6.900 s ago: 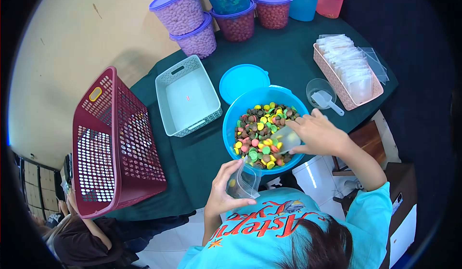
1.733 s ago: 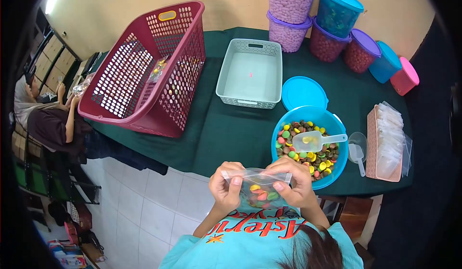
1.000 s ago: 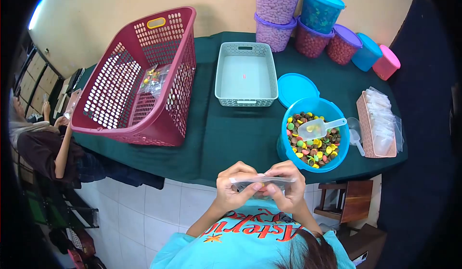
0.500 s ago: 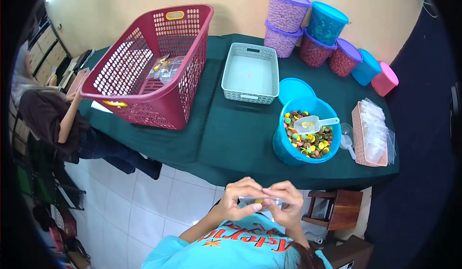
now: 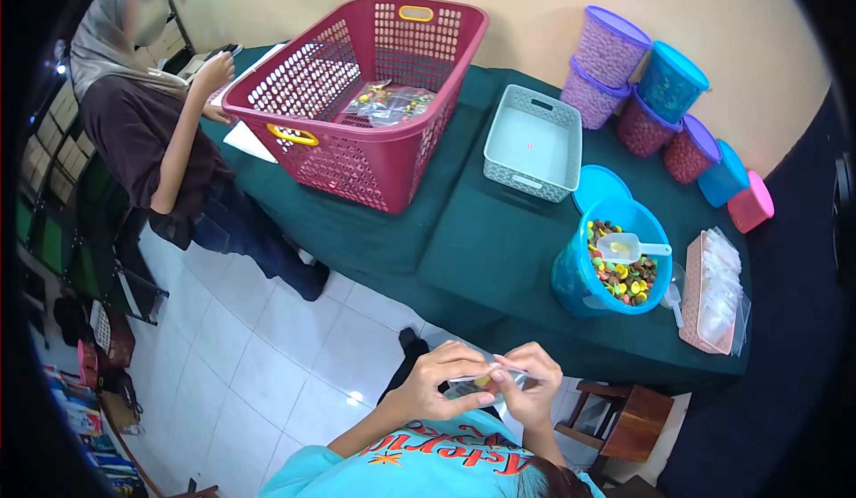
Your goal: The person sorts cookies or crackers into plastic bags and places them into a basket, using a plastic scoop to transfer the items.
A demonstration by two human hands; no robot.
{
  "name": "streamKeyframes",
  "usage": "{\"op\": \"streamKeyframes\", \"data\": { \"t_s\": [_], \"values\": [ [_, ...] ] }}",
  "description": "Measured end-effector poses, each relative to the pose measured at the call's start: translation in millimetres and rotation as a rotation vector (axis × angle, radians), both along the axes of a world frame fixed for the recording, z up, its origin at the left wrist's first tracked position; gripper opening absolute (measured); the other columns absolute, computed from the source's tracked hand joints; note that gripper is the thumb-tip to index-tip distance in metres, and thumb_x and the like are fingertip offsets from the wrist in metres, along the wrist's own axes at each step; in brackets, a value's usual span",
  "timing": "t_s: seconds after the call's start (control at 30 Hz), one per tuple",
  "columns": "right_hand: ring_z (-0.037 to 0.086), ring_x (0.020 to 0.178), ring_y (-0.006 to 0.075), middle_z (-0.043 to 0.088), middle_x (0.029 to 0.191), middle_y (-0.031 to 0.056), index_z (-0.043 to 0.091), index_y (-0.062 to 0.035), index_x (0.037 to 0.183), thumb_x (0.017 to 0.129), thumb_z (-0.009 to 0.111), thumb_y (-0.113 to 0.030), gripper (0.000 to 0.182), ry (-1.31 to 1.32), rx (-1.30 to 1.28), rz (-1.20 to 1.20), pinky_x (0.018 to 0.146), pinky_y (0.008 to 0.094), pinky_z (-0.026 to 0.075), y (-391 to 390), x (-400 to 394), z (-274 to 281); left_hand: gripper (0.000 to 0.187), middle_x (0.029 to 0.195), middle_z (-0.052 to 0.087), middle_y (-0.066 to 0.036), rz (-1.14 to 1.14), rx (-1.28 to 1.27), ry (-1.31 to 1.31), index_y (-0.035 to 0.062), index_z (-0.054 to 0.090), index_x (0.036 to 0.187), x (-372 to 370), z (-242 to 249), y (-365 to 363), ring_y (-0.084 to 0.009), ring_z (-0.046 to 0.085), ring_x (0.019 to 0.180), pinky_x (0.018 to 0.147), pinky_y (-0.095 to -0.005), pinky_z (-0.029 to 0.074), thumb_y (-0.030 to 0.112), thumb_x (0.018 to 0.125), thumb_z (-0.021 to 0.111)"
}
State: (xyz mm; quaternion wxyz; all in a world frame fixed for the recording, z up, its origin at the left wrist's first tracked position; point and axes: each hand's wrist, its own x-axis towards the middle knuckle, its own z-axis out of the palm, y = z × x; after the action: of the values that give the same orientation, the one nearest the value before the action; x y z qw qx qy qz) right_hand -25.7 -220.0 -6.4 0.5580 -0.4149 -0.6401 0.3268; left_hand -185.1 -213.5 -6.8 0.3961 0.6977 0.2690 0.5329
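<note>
Here's the small clear bag (image 5: 464,388), up in front of the shirt (image 5: 437,442), out beyond the table's near edge, a bit of yellow showing inside. Left hand (image 5: 435,380) and right hand (image 5: 532,386) both have it, thumbs and fingers closed in a pinch, tips nearly meeting in the middle.

Good technique here, I'd say: firm, level pressure through the thumbs, sweets kept low, clear of the pinched edge. A slip could spill them on the floor.

Past the hands, on the table (image 5: 486,253), the blue tub (image 5: 573,277) of sweets with a scoop (image 5: 616,248) resting on top; farther left, the crimson basket (image 5: 343,161), filled bags (image 5: 392,106) inside.
</note>
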Motion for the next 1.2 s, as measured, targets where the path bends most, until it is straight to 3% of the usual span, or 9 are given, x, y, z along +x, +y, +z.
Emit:
{"op": "streamKeyframes", "data": {
  "t_s": [0.07,0.27,0.4,0.47,0.6,0.8,1.2],
  "values": [
    [0.058,0.062,0.0144,0.060,0.074,0.0107,0.065,-0.0001,0.078,0.064,0.068,0.004,0.015,0.089,-0.063,0.072,0.054,0.0232,0.046,14.1,-7.3,-6.8,0.032,0.085,0.059,-0.013,0.017,-0.011,0.018,-0.0035,0.062,0.093,-11.0,4.8,6.5,-0.0218,0.057,0.074,0.069,-0.0313,0.045,0.006,0.064,0.072],
    [0.057,0.061,0.0139,0.059,0.070,0.0103,0.066,0.0002,0.082,0.065,0.068,0.003,0.018,0.084,-0.004,0.178,0.053,0.0232,0.045,56.2,-71.6,-6.7,0.012,0.072,0.063,-0.007,0.280,0.066,0.078,0.0026,0.066,0.077,-68.3,-7.0,41.9,-0.0184,0.057,0.065,0.067,-0.0291,0.041,0.004,0.065,0.070],
    [0.054,0.060,0.0150,0.058,0.069,0.0071,0.065,-0.0007,0.079,0.062,0.070,0.004,0.018,0.094,0.105,0.204,0.053,0.0247,0.043,94.1,-120.4,1.4,0.011,0.072,0.063,-0.005,0.377,0.097,-0.029,0.0043,0.066,0.075,-111.5,-3.1,67.1,-0.0154,0.058,0.064,0.072,-0.0340,0.042,0.004,0.065,0.071],
    [0.054,0.057,0.0152,0.056,0.067,0.0063,0.065,-0.0009,0.077,0.061,0.071,0.002,0.017,0.069,0.273,0.260,0.053,0.0257,0.040,114.7,-144.1,8.9,0.012,0.071,0.062,-0.004,0.420,0.170,0.030,0.0049,0.067,0.075,-138.4,3.2,81.0,-0.0142,0.058,0.063,0.072,-0.0342,0.041,0.006,0.064,0.071],
    [0.053,0.059,0.0139,0.056,0.067,0.0020,0.066,-0.0054,0.075,0.058,0.073,0.000,0.019,0.068,0.321,0.363,0.056,0.0264,0.038,135.3,-178.4,22.0,0.014,0.069,0.062,0.001,0.486,0.326,0.205,0.0109,0.068,0.075,-186.7,18.4,88.5,-0.0116,0.057,0.062,0.072,-0.0328,0.040,0.008,0.062,0.072],
    [0.054,0.061,0.0135,0.057,0.065,-0.0004,0.066,-0.0073,0.076,0.056,0.073,-0.002,0.021,-0.027,0.390,0.543,0.059,0.0278,0.039,151.8,-203.1,34.0,0.016,0.067,0.061,0.004,0.521,0.403,0.343,0.0147,0.069,0.074,-229.9,31.8,83.6,-0.0081,0.057,0.059,0.072,-0.0318,0.039,0.010,0.058,0.073],
    [0.054,0.060,0.0128,0.058,0.063,-0.0004,0.067,-0.0072,0.072,0.057,0.072,-0.004,0.017,-0.027,0.361,0.528,0.059,0.0273,0.039,177.7,-209.7,42.8,0.019,0.068,0.062,0.005,0.582,0.446,0.365,0.0138,0.069,0.074,-257.2,34.0,95.9,-0.0077,0.058,0.060,0.074,-0.0337,0.037,0.012,0.056,0.072]
  ]
}}
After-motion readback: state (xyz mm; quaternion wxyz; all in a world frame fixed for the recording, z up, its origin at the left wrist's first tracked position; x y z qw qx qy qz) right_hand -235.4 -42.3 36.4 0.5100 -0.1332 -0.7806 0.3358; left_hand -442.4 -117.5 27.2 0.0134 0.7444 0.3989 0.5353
